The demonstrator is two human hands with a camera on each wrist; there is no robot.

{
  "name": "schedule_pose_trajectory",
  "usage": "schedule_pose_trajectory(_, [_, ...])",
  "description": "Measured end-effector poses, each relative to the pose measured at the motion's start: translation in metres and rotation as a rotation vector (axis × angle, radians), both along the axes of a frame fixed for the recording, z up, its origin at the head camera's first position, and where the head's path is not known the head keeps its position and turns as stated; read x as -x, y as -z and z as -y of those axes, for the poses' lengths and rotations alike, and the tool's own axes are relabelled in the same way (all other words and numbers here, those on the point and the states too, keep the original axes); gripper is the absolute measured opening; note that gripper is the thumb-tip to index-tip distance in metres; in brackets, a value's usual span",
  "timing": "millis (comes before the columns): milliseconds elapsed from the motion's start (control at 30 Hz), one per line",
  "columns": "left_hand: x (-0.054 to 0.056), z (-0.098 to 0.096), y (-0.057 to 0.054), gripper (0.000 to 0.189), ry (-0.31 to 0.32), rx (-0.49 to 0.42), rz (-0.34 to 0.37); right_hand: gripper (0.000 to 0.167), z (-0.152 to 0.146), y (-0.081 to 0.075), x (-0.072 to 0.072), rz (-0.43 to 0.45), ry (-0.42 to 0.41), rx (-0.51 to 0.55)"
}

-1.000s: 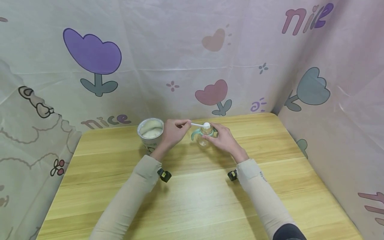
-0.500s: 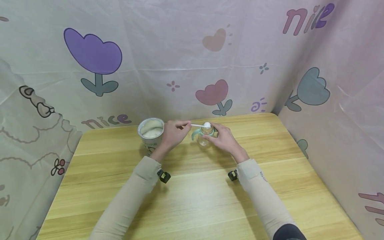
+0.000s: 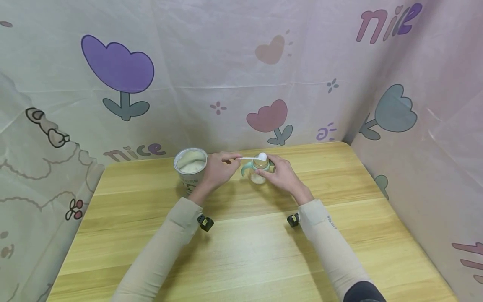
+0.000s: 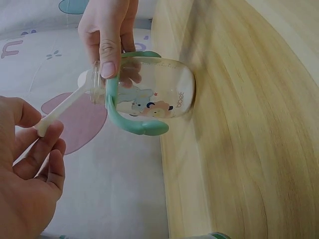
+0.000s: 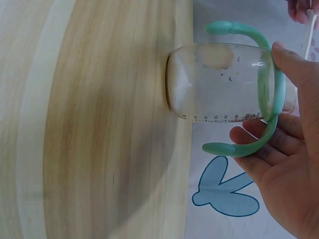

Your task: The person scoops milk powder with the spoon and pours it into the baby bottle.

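- Two bare hands work on a wooden table (image 3: pixel 241 260); directions follow the head view.
- Left hand (image 3: pixel 220 170): thumb and fingers pinch the handle of a white scoop (image 3: pixel 250 158), which points to 3 o'clock, its bowl at the bottle's mouth.
- Right hand (image 3: pixel 281 174): at the bottle's 3 o'clock side, thumb and fingers gripping it near the neck.
- Clear bottle (image 3: pixel 258 178): upright on the table, toward 12 o'clock, with two green handles.
- Open can (image 3: pixel 190 180): at the bottle's 9 o'clock, pale powder (image 3: pixel 192 167) inside.
- Printed cloth (image 3: pixel 188 105): behind, at 12 o'clock.
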State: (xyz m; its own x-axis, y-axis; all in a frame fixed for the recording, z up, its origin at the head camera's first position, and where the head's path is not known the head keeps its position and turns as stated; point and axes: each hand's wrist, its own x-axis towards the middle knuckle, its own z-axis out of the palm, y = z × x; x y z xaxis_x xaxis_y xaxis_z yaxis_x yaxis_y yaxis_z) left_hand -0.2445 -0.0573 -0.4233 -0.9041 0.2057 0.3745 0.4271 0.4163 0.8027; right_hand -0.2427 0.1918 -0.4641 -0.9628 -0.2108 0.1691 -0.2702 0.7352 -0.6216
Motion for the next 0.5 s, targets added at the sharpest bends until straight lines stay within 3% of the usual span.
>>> schedule_pose_trajectory(500, [-0.0027,0.0033,0.0002,0.021,0.017,0.003,0.019,0.079,0.0006,-0.0005,-0.0005,0.012,0.016,-0.004])
